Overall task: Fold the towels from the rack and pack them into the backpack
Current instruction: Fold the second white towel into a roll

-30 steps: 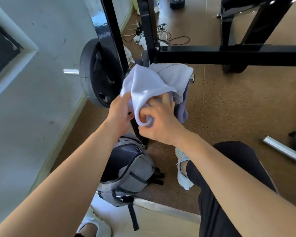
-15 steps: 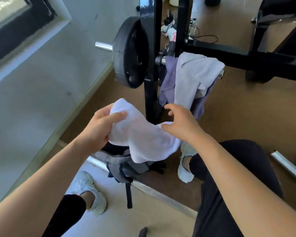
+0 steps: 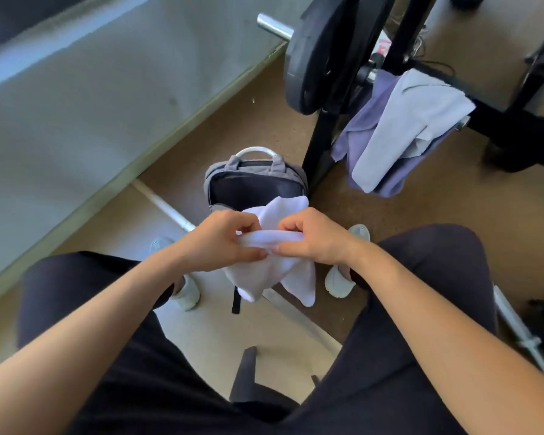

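The brown floor (image 3: 421,221) carries the open backpack (image 3: 255,183), upright, just beside the rack (image 3: 319,146) — and a silver bar (image 3: 167,204); two towels (image 3: 412,120) hang draped over the rack.

At frame centre the left hand (image 3: 223,244) and right hand (image 3: 316,240) meet, both pinching the towel (image 3: 277,271), which hangs below them. Just above the hands, behind the towel, stands the backpack (image 3: 215,180), its mouth open. The post (image 3: 319,149) rises right of the backpack. At top centre the plate (image 3: 305,58) sits on the bar (image 3: 274,26), left of the post. At upper right, hung towels (image 3: 402,130) drape over the rack, one over the other. The wall (image 3: 91,98) fills the upper left. Below the hands a left shoe (image 3: 186,291) and a right shoe (image 3: 341,279) flank the towel.
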The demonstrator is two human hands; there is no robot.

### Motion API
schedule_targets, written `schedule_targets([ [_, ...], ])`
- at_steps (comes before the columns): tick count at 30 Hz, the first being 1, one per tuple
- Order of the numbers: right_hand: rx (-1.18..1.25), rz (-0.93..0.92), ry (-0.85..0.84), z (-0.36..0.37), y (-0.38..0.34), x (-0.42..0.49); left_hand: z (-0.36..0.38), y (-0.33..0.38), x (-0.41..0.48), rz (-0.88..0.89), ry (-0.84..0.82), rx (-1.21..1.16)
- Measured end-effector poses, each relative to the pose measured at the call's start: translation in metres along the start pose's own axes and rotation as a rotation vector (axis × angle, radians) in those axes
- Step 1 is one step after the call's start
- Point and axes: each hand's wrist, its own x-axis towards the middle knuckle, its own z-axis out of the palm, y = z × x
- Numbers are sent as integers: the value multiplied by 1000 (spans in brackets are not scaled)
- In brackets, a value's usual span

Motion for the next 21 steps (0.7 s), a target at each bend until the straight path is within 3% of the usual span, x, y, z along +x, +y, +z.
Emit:
schedule_targets([
  [3, -21, -60, 197, 14, -3, -11, -8, -4, -23, -56, -50, 115],
  [7, -134, -13, 545, 20, 9, -16, -5, -26, -45, -297, -462, 179],
  [9, -173, 82, 626, 15, 20, -16, 8, -46, -52, -326, -533, 123],
  [12, -225, 252, 505, 14, 38, -16, 22, -71, -54, -328, -401, 132],
  [16, -211, 334, 389, 21, 49, -16, 27, -80, -50, -314, -108, -90],
  [19, -273, 360, 414, 13, 54, -14, 31, -97, -48, -333, -32, 34],
  [21, -316, 395, 419, 6, 59, -14, 26, -108, -45, -386, 113, 71],
])
